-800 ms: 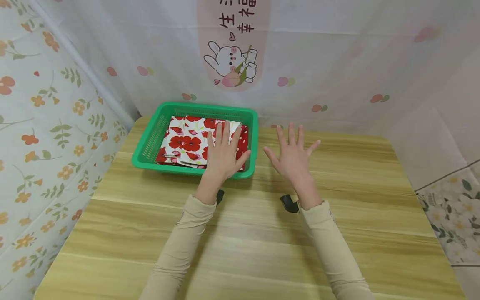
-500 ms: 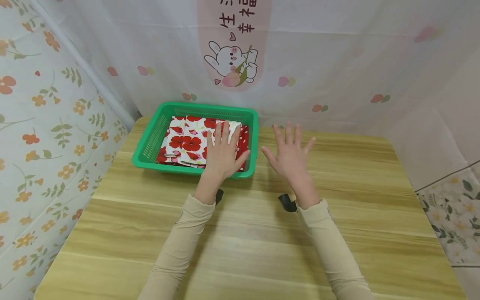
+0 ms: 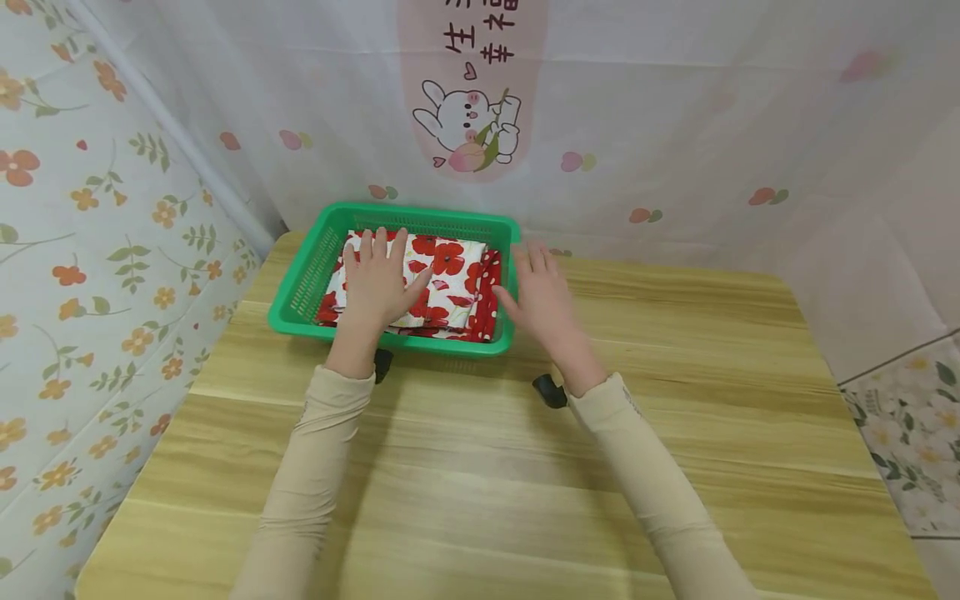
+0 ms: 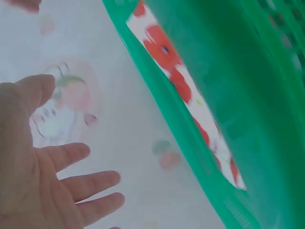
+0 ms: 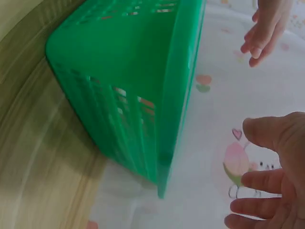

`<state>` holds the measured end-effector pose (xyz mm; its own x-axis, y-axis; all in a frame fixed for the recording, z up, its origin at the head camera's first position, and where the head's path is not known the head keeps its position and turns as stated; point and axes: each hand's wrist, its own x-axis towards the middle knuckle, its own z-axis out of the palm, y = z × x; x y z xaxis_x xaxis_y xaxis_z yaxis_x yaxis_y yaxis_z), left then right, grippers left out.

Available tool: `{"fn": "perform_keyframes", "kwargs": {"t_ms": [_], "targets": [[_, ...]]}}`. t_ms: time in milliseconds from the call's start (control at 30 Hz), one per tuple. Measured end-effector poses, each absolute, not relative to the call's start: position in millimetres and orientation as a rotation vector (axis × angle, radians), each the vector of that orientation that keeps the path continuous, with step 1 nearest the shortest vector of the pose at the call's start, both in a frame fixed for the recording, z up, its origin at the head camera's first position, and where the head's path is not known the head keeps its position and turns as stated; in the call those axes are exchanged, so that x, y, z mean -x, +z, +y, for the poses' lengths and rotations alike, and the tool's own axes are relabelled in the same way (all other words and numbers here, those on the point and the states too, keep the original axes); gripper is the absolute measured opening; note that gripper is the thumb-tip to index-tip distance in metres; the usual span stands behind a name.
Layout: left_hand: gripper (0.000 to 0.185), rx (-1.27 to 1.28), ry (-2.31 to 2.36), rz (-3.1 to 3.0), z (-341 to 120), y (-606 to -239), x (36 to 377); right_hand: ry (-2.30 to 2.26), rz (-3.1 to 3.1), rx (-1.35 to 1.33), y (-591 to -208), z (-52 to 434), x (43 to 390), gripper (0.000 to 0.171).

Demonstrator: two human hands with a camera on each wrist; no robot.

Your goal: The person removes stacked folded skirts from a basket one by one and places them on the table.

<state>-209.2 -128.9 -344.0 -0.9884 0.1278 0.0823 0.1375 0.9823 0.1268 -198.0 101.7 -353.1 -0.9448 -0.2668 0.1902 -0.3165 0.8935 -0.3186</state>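
A green plastic basket [image 3: 465, 344] stands at the back left of the wooden table. Folded white fabric with red poppies [image 3: 453, 287] lies in it, on top of red fabric with white dots [image 3: 491, 292]. My left hand [image 3: 375, 287], fingers spread, is over the left part of the fabric and hides some of it. In the left wrist view that hand [image 4: 43, 181] shows an empty palm beside the basket rim [image 4: 157, 102]. My right hand [image 3: 546, 296] extends its fingers by the basket's right rim. The right wrist view shows the slotted basket side [image 5: 119, 109] near this hand [image 5: 279, 191].
Bare wooden tabletop [image 3: 712, 375] extends to the right and in front. A white curtain with a rabbit print [image 3: 465, 125] hangs right behind the table. Flowered cloth [image 3: 97, 333] covers the left side. Black wrist pieces [image 3: 551, 390] sit below both wrists.
My left hand has moved left across the fabric, uncovering its right part. My right hand has moved left, up to the basket's right rim. The basket stays in place.
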Motion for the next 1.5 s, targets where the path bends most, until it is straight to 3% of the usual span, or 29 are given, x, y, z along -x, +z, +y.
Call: {"fn": "perform_keyframes", "kwargs": {"t_ms": [333,633,967,1100,1500], "targets": [[0.06,0.087,-0.423,-3.234,-181.9,-341.6,222.1,0.874,-3.014,-0.517,-362.1,72.6,217.4,0.059],[0.063,-0.075,-0.636,-3.469,-206.8,-342.6,239.5,1.047,-3.17,-0.427,-370.4,56.5,233.1,0.041],[0.059,-0.259,-0.882,-3.614,-212.6,-344.6,248.9,1.045,-3.337,-0.376,-374.5,47.6,244.0,0.056],[0.066,-0.357,-1.074,-3.639,-214.9,-345.6,254.8,1.162,-3.341,-0.308,-375.4,44.8,246.7,0.062],[0.076,-0.631,-1.368,-3.628,-224.3,-355.4,264.4,1.893,-3.125,0.262,-380.9,39.8,257.8,0.085]]}}
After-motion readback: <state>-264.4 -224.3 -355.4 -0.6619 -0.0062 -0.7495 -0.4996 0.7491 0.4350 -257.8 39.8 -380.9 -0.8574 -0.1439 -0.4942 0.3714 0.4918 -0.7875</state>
